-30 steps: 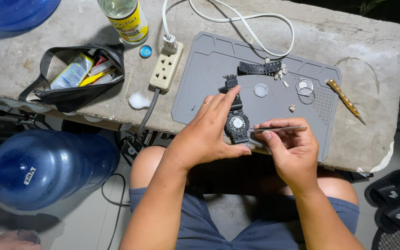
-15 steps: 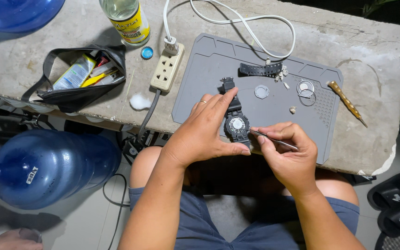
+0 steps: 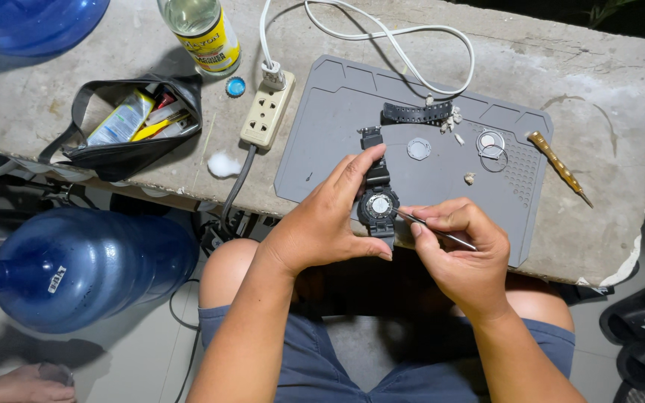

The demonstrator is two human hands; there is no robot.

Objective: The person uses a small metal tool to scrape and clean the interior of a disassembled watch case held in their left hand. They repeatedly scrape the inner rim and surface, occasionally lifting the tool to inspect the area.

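Near the middle of the frame, the left hand [image 3: 322,224] is curled around a black watch [image 3: 377,203], with the thumb under it and the fingers on top, so the watch stays put with its open back facing up. The right hand [image 3: 460,250] is closed in a pinch on a thin metal tool [image 3: 434,231], held like a pencil so its tip can reach the watch. The watch sits at the near edge of one grey mat [image 3: 337,127], which keeps tiny parts from rolling off the rough table [image 3: 599,82]. On the mat lie one loose black strap piece [image 3: 417,113], one small flat back plate [image 3: 418,148], two thin rings [image 3: 491,145] and a few tiny bits. One brass screwdriver [image 3: 558,166] rests at the right, close enough to grab. In the upper left are one bottle [image 3: 201,30], one blue cap [image 3: 235,86], one open black pouch [image 3: 125,130] and one power strip [image 3: 266,112] with a white cord. Two big blue water jugs [image 3: 83,265] show at the left, one on the floor, one at the top corner.
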